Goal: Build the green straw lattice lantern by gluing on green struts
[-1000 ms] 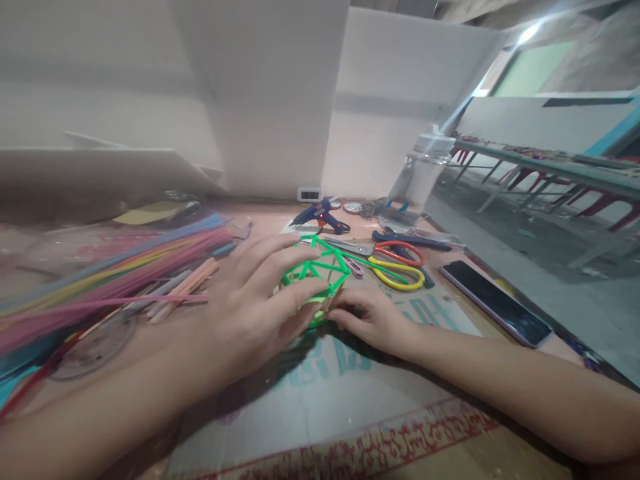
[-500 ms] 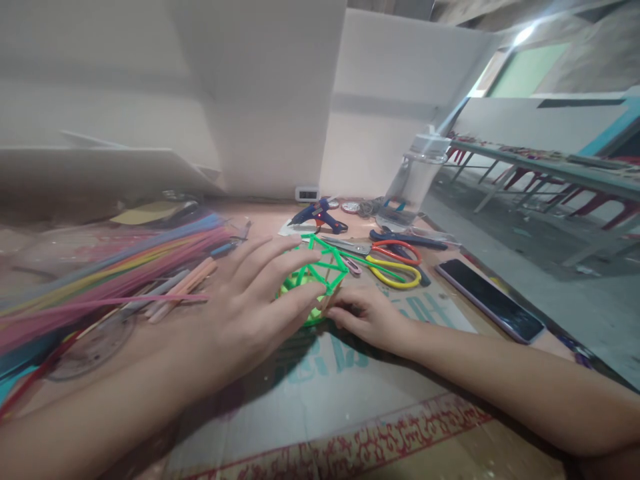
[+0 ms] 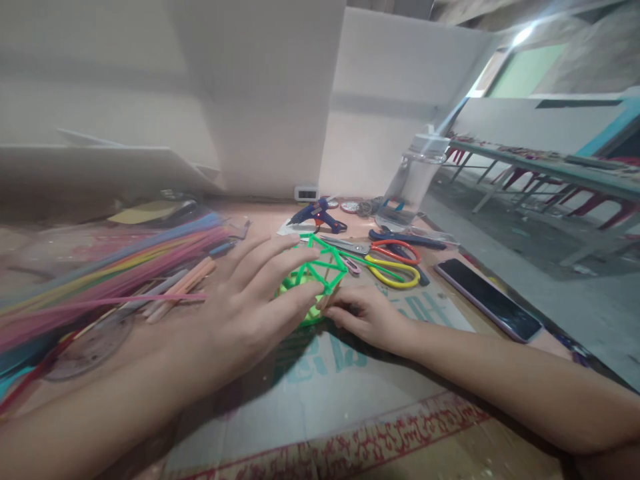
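Note:
A small openwork frame (image 3: 327, 263) of bright green rods, apparently pipe cleaners, stands on the printed sheet at mid-table. Its lower part encloses something yellow-green. My left hand (image 3: 255, 293) curves around its left side, thumb in front and fingers spread along the far side, covering much of it. At the lower right edge, my right hand (image 3: 367, 317) is closed, its thumb and fingertips pinching the base; the exact grip point is partly hidden. Just behind lie scissors (image 3: 395, 270) with red and yellow handles, and a loose green rod (image 3: 373, 265) crosses them.
Bundles of coloured pipe cleaners (image 3: 150, 267) spread over the left side. At the back are a blue glue gun (image 3: 317, 215), a small digital display (image 3: 306, 194) and a clear bottle (image 3: 413, 180). Dark-handled pliers (image 3: 410, 239) and a phone (image 3: 487, 299) lie to the right. White panels (image 3: 270, 100) rise behind.
Both hands keep the same places on the green frame. The whole view has shifted very slightly.

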### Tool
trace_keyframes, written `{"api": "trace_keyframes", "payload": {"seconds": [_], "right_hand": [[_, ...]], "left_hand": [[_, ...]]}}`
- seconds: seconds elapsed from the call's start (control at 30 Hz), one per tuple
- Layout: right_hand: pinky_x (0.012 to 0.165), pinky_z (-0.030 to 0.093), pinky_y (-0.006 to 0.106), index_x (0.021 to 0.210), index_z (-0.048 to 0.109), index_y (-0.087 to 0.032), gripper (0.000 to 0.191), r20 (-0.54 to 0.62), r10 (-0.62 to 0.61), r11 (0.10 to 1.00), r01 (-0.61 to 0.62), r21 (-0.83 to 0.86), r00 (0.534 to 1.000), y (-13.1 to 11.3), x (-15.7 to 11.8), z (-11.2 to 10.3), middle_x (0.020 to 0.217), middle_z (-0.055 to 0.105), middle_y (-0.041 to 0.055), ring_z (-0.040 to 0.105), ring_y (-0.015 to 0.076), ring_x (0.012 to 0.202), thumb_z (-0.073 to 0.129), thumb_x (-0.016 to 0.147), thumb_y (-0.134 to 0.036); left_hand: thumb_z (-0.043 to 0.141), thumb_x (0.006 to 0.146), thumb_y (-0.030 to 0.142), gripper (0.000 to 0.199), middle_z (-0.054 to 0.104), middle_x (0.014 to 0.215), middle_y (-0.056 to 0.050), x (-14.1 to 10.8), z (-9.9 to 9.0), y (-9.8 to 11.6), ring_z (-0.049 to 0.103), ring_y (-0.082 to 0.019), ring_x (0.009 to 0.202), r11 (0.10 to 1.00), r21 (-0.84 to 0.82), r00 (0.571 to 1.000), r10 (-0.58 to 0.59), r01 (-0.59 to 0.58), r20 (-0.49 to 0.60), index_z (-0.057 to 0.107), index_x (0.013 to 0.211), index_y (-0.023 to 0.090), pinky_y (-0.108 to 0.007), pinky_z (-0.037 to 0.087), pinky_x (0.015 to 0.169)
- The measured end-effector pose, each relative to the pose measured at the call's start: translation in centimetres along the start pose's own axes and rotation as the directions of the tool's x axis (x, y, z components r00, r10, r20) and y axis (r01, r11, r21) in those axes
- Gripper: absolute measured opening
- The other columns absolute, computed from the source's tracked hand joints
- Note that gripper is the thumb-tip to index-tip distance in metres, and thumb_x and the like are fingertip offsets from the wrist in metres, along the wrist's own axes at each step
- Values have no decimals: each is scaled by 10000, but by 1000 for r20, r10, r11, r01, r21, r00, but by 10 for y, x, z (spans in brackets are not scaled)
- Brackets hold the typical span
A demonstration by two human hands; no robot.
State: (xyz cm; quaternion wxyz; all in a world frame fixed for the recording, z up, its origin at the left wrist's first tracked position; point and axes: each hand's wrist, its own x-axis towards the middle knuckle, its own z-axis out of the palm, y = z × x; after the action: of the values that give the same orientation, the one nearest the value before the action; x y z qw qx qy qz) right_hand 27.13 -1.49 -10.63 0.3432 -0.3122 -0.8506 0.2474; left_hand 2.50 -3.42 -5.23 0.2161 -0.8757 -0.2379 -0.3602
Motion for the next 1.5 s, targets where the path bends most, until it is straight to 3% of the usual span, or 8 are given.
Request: {"api": "trace_keyframes", "payload": {"seconds": [0.23,0.97,1.5], "right_hand": [[713,533,241,924,748,-181,153,21,6,1000,-6,0,1000,0,1,-2,844,784,49,712,158,755,618,976,-242],[715,544,249,910,744,-184,134,10,-16,1000,16,-6,1000,0,1,-1,840,783,49,712,165,769,628,970,-216],[720,543,257,921,752,-185,152,12,-24,999,24,-33,1000,1,0,-1,845,786,58,720,173,772,620,979,-233]], "left_hand": [[705,936,158,225,652,1374,-108,2,0,2,530,-319,1363,999,-32,999,-44,44,-3,679,1150,221,-547,410,1166],[684,956,164,231,635,1408,-91,2,-7,5,499,-309,1403,1000,-19,1000,-4,4,19,676,1171,247,-534,374,1201],[670,970,220,126,678,1303,-93,7,-4,8,578,-313,1290,988,-106,994,-112,113,11,702,1091,233,-551,466,1100]]}}
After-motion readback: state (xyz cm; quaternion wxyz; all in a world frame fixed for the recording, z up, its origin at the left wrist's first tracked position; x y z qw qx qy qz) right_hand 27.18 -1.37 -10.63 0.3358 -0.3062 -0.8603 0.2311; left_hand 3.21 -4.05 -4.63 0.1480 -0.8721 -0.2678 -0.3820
